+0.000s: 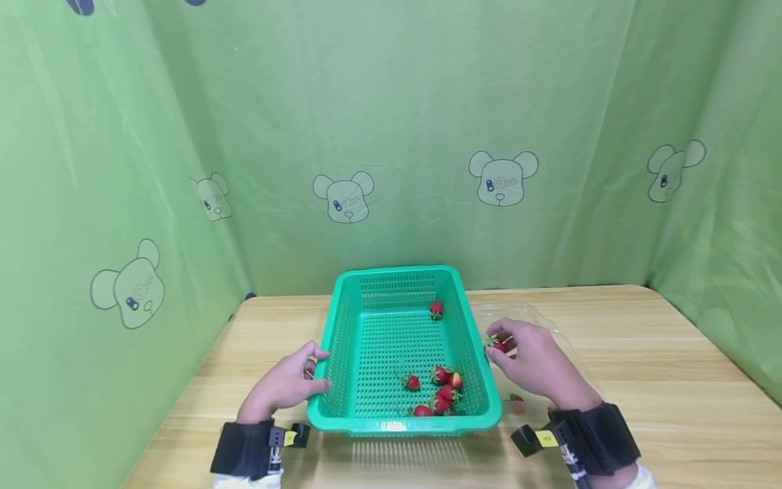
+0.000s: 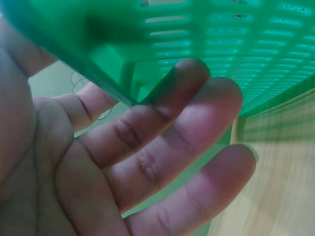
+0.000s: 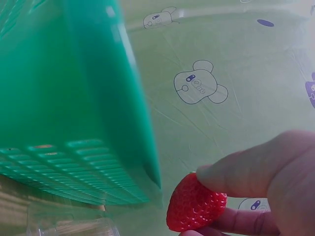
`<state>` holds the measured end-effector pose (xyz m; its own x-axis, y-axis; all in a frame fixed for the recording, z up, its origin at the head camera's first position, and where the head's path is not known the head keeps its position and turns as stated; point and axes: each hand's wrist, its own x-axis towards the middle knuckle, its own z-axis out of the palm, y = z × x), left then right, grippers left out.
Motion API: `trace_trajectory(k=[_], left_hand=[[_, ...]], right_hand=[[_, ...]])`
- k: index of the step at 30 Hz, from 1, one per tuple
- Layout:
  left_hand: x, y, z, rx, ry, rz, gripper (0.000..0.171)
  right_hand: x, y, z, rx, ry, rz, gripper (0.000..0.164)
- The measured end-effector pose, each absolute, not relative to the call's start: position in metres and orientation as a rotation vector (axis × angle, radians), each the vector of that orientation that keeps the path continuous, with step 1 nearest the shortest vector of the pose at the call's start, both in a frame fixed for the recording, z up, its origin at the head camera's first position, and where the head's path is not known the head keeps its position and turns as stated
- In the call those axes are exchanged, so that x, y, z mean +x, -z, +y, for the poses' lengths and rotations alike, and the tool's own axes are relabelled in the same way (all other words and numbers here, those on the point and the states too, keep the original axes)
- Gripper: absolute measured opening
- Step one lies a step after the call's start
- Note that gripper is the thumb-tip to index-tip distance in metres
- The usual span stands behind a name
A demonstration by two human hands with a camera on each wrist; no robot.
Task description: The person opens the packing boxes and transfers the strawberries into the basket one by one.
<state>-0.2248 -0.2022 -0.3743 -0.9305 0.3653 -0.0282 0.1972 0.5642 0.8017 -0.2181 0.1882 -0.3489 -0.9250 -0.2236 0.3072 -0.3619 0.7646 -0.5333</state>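
Note:
A green perforated basket (image 1: 332, 422) stands in the middle of the wooden table. My left hand (image 1: 286, 384) holds its left rim, thumb over the edge and fingers (image 2: 184, 130) on the outer side. Past the right rim, my right hand (image 1: 533, 354) pinches a strawberry (image 3: 194, 204) between thumb and fingers, just outside the basket wall. Inside the basket, several strawberries (image 1: 444, 394) gather at the near right corner. One more strawberry (image 1: 436, 308) lies by the far right wall, and another (image 1: 413, 382) sits a little left of the group.
A clear plastic container (image 1: 531, 314) lies right of the basket, partly hidden under my right hand. A strawberry (image 1: 517, 399) shows near its front. Green curtains (image 1: 421, 136) with bear prints hang behind and at both sides of the wooden table (image 1: 647, 353).

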Motion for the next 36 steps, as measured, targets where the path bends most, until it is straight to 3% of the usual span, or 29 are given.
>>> trace_trajectory(k=[17,26,36], left_hand=[[-0.226,0.377,-0.202,0.464,-1.298,2.616,0.036],[-0.215,0.36,-0.193,0.467,-1.268,2.644,0.029],[-0.225,0.373,-0.202,0.478,-1.276,2.618,0.034]], right_hand=[[-0.214,0.346,0.182,0.473,-0.897,-2.725,0.021],[-0.213,0.344,0.179,0.468,-0.913,-2.755,0.023],[-0.212,0.343,0.176,0.471,-0.924,-2.755,0.023]])
